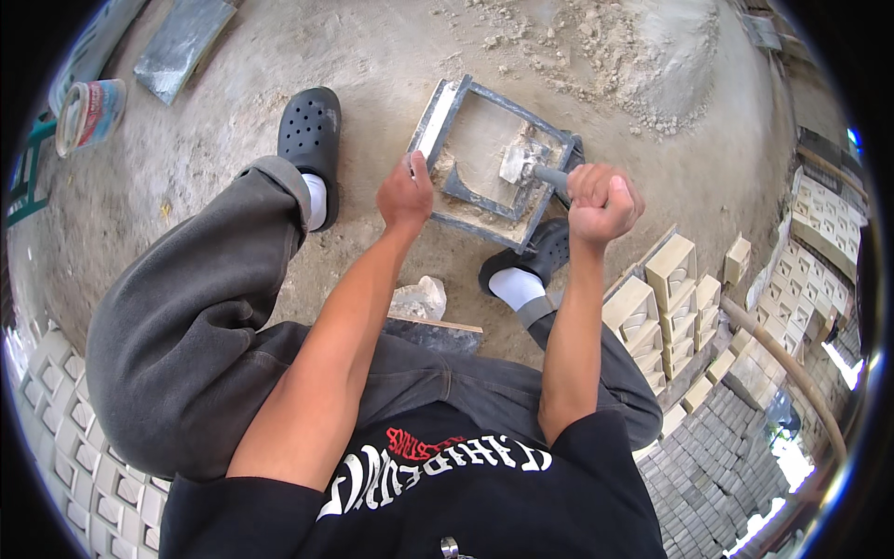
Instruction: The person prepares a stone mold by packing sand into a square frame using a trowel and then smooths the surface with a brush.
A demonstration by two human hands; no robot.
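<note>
A grey rectangular mould frame (514,98) lies on the ground between my feet, slightly turned, with pale powder and crumbs around its inner edges. My left hand (407,191) is closed on the frame's near left side, by the pale strip along that edge. In a fist, my right hand (603,203) grips the handle of a hammer (551,175). The hammer's dusty, pale-coated head is over the right part of the frame, beside a dark angled piece (484,197) inside it. Whether the head touches the frame I cannot tell.
Loose pale powder (652,74) is heaped beyond the frame. Stacked cream moulded blocks (666,298) stand at right, near a long pole (792,368). A bucket (90,116) and grey sheet (183,47) lie far left. A whitish lump (419,298) sits before my lap.
</note>
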